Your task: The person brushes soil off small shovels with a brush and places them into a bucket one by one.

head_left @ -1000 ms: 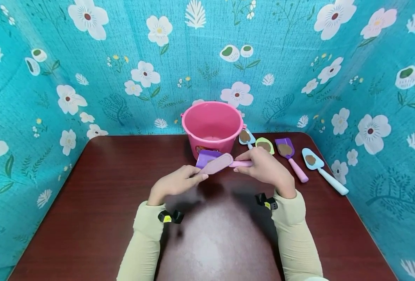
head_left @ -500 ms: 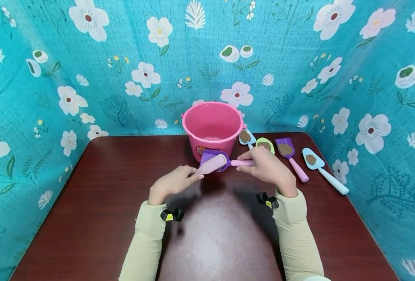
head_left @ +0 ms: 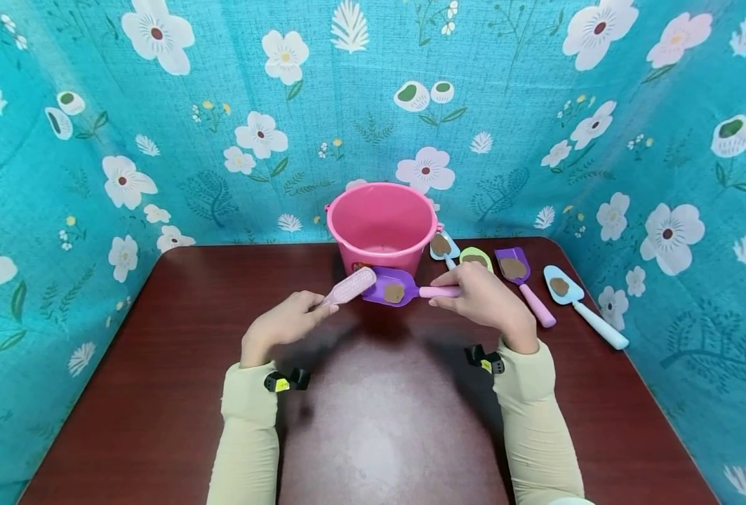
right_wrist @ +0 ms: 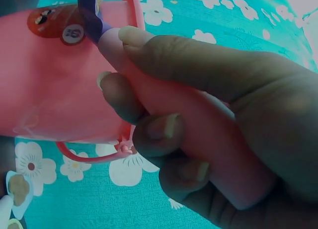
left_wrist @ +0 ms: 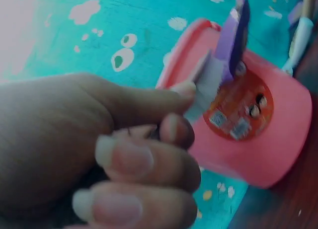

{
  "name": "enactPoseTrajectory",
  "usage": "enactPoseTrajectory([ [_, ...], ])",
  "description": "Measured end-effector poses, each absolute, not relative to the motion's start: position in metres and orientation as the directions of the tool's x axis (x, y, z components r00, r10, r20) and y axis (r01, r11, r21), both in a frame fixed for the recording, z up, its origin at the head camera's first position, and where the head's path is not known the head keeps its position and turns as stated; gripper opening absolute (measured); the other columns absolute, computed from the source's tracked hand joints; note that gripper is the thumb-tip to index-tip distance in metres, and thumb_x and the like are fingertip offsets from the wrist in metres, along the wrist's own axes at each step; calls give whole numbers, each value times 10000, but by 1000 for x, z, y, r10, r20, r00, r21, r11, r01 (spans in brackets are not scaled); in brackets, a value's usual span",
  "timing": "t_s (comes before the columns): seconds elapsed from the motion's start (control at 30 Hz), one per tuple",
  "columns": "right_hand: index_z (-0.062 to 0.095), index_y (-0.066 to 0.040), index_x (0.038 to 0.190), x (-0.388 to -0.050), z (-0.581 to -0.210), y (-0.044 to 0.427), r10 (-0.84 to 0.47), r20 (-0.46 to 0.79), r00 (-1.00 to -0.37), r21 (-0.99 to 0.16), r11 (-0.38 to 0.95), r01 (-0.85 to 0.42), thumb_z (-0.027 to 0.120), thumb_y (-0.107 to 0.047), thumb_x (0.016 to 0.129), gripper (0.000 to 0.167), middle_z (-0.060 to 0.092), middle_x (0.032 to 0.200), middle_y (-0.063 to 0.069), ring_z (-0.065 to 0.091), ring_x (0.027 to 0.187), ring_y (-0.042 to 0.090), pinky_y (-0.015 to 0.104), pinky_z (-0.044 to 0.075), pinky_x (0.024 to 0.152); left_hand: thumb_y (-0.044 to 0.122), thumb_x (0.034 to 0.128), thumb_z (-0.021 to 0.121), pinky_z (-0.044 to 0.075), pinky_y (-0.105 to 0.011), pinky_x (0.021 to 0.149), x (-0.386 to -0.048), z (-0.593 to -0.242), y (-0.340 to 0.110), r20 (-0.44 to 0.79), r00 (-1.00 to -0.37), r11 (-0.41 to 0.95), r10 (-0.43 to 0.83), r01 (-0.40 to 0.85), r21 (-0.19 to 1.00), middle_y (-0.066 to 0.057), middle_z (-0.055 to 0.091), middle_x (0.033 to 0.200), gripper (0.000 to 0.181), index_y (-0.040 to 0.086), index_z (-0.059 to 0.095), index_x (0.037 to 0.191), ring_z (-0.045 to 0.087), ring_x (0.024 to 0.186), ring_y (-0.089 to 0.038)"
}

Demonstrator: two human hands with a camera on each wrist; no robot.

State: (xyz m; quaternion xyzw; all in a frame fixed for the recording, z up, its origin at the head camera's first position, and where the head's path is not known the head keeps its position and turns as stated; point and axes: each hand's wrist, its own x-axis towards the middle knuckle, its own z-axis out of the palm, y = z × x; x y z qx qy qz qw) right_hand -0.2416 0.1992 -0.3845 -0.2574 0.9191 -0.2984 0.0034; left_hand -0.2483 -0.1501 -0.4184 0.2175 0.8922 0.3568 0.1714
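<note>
- I watch the left hand (head_left: 287, 324) pinch one pink paddle (head_left: 355, 283) at one purple shovel's (head_left: 407, 282) nine o'clock.
- Right hand (head_left: 489, 300) grips the shovel at one bucket's (head_left: 354, 254) six o'clock.
- Four more shovels (head_left: 524, 286) on the desk (head_left: 208, 337), bucket's four o'clock.

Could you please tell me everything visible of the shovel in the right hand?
The shovel has a purple blade with raised sides and a pink handle, both plastic-looking. A brown patch sits on the blade. The right hand grips the handle, blade pointing left, before the bucket and apparently off the table. A pale pink tool is at the blade's tip; whether they touch is unclear.
</note>
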Motion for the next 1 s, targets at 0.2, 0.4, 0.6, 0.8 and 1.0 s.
enactPoseTrajectory([
  [0.2, 811, -136, 1040, -242, -383, 193, -481, 130, -867, -571, 678, -463, 827, -267, 864, 220, 727, 749, -107, 594, 579, 96, 292, 521, 566, 361, 1036, 580, 347, -265, 532, -247, -418, -125, -102, -738, 490, 667, 332, 806, 6, 443, 583, 349, 97, 580, 809, 385, 514, -113],
  [0.4, 811, -131, 982, -241, -381, 192, -492, 122, -862, -552, 688, -471, 824, -241, 868, 159, 672, 663, -110, 536, 543, 94, 279, 474, 543, 323, 1050, 552, 351, -255, 576, -247, -429, -103, -129, -725, 557, 676, 388, 735, 39, 425, 610, 368, 49, 575, 806, 383, 556, -84],
  [0.6, 811, -115, 1038, -240, -382, 195, -483, 124, -867, -534, 704, -468, 820, -261, 871, 221, 710, 701, -97, 558, 544, 87, 284, 491, 547, 345, 1039, 568, 343, -262, 567, -249, -430, -110, -177, -767, 644, 617, 363, 673, 36, 426, 633, 341, 89, 593, 815, 385, 576, -93],
  [0.8, 812, -119, 1044, -241, -383, 195, -478, 126, -869, -539, 703, -464, 822, -266, 868, 229, 738, 739, -82, 567, 548, 82, 285, 493, 549, 362, 1037, 569, 343, -272, 557, -251, -428, -119, -176, -780, 648, 601, 346, 678, 36, 427, 627, 343, 110, 591, 805, 390, 573, -100],
  [1.0, 813, -110, 1035, -241, -382, 199, -471, 115, -875, -549, 704, -451, 820, -281, 869, 238, 717, 708, -99, 581, 559, 92, 288, 512, 552, 377, 1025, 586, 373, -282, 554, -253, -427, -136, -193, -808, 662, 557, 292, 690, 5, 465, 636, 325, 96, 624, 865, 429, 570, -128],
])
